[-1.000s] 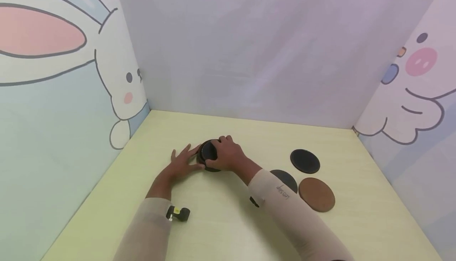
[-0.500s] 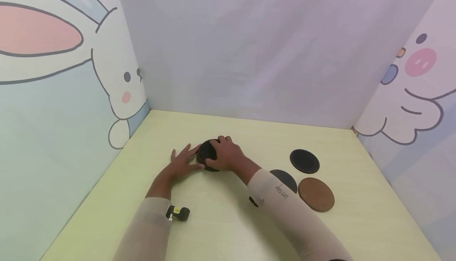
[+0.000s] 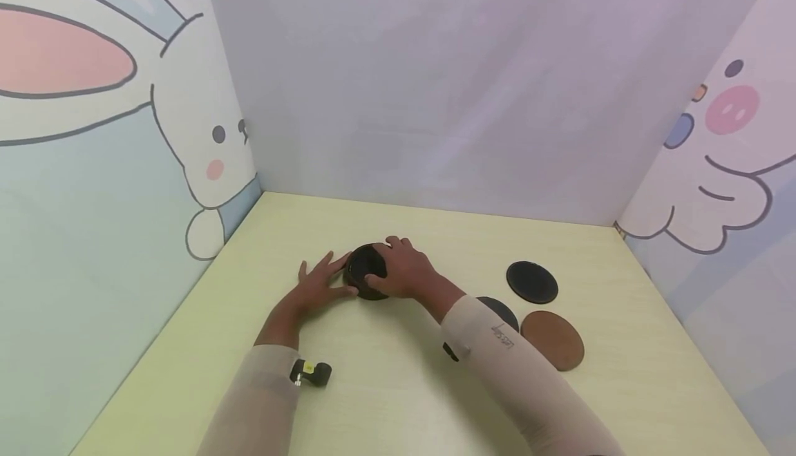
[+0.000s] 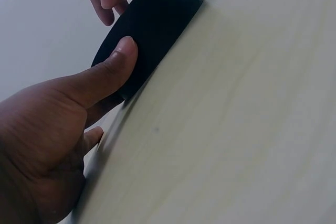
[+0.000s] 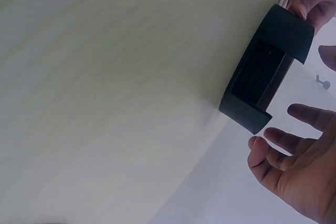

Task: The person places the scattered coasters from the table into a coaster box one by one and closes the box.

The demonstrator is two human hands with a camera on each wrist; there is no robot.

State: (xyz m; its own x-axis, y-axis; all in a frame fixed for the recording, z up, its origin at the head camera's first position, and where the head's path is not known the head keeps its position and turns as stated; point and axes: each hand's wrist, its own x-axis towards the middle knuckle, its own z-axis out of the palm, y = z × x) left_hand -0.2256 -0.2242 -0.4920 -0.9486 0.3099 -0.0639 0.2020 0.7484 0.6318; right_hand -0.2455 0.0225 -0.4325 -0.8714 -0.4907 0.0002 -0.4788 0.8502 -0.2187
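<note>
Pale wood-grained bench (image 3: 373, 394): left grip (image 3: 316, 289) pinches a round black leathery holder (image 3: 363, 269), presumably steadying it; empty right grip (image 3: 407, 269) hovers alongside.

Head view: bright, diffuse light; a pale sheen on the near wooden tabletop (image 3: 373, 414), a soft shadow beside the right sleeve (image 3: 522, 373), the rabbit mural (image 3: 197, 117) stretched toward the left edge. Wrist views: dimmer, bluish, softly blurred, the black coaster holder (image 4: 152, 27) losing detail
</note>
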